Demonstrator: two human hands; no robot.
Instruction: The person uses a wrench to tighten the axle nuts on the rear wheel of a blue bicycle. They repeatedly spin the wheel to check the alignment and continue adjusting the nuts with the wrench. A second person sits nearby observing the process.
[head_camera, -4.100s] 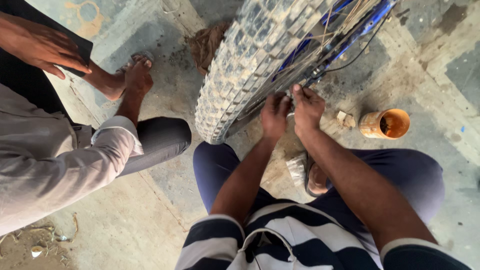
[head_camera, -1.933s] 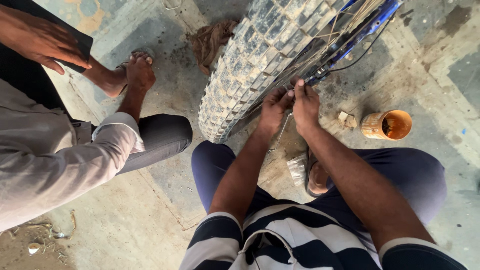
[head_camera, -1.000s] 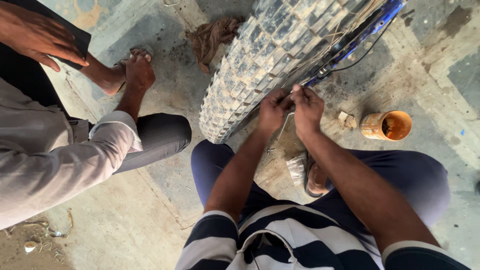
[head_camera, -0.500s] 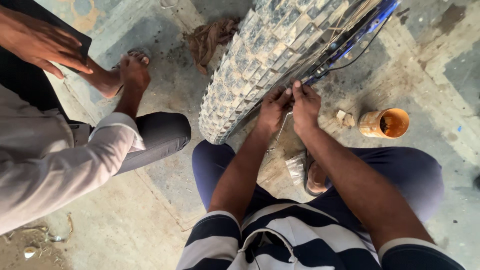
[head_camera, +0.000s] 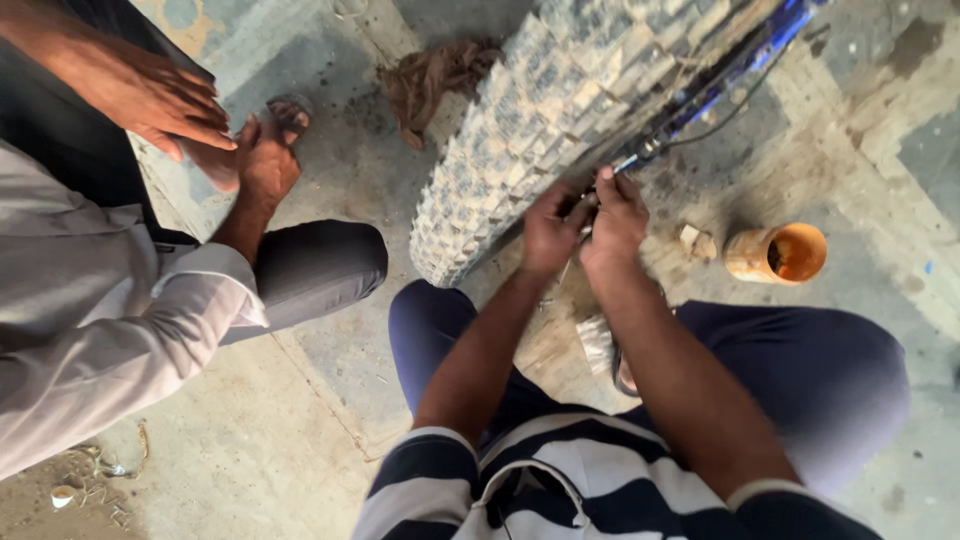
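Note:
A knobby, dusty tyre (head_camera: 540, 130) on a blue wheel rim (head_camera: 720, 80) stands on the concrete in front of me. Both my hands meet where the tyre joins the rim. My left hand (head_camera: 550, 230) has its fingers curled over the tyre's edge. My right hand (head_camera: 615, 215) pinches a thin metal tool (head_camera: 566, 268) against the rim, its end hanging down between my hands. What the fingertips press on is hidden. My knees in dark blue trousers flank the tyre's lower end.
An orange cup (head_camera: 778, 254) lies beside a small block (head_camera: 697, 242) on the floor to the right. A brown rag (head_camera: 435, 78) lies behind the tyre. Another person in a grey sleeve (head_camera: 110, 340) squats at left, with hands (head_camera: 150, 95) near a foot (head_camera: 262, 165).
My hands have stayed together at the rim, shifting only slightly along it. The other person's hand near the foot has moved a little. The view has drifted slightly.

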